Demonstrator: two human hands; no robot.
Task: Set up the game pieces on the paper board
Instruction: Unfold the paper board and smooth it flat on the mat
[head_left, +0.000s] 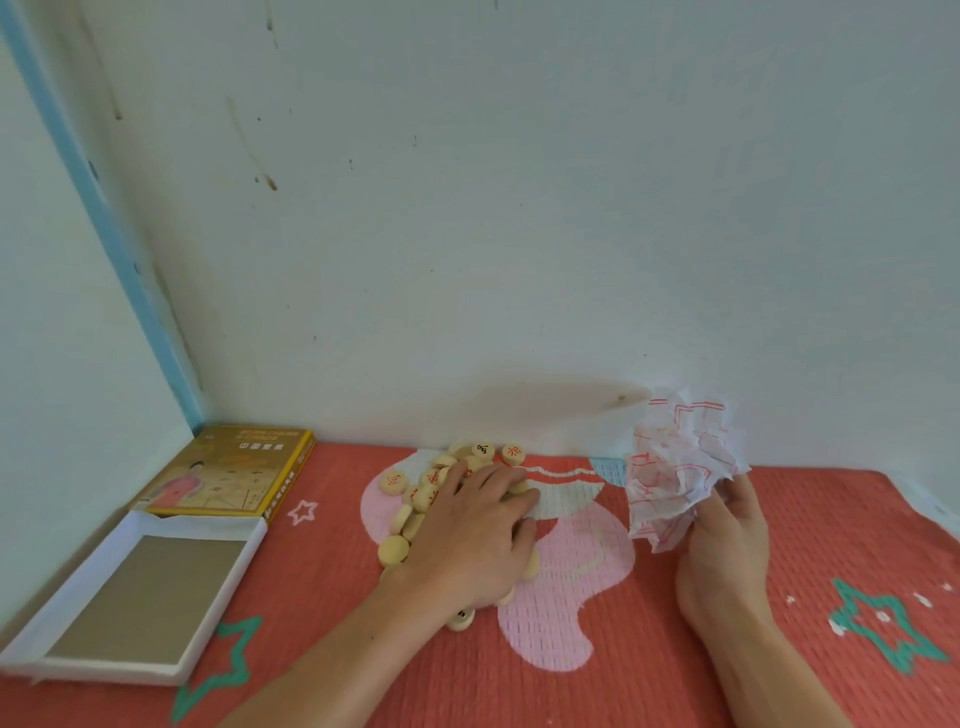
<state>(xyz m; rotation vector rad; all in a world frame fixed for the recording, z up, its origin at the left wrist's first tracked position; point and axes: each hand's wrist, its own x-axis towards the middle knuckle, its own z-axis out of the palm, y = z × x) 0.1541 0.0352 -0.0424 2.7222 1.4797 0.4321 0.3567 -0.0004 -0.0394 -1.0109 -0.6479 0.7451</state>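
Left grip (478, 525) flat, fingers straight, on pieces (393, 551) lettered red and black; right grip (727, 530) clutches crumpled paper board (675, 467); box lid (228, 473) lettering blurred.

**Left hand flat, right hand gripping**

The left hand (475, 540) lies palm down, fingers stretched forward and slightly spread, pressing on a heap of wooden game pieces (393, 551). Its forearm runs in from the lower left. The right hand (727, 530) stands on its edge, fingers curled, pinching the crumpled paper board (675, 467). Its forearm enters from the lower right.
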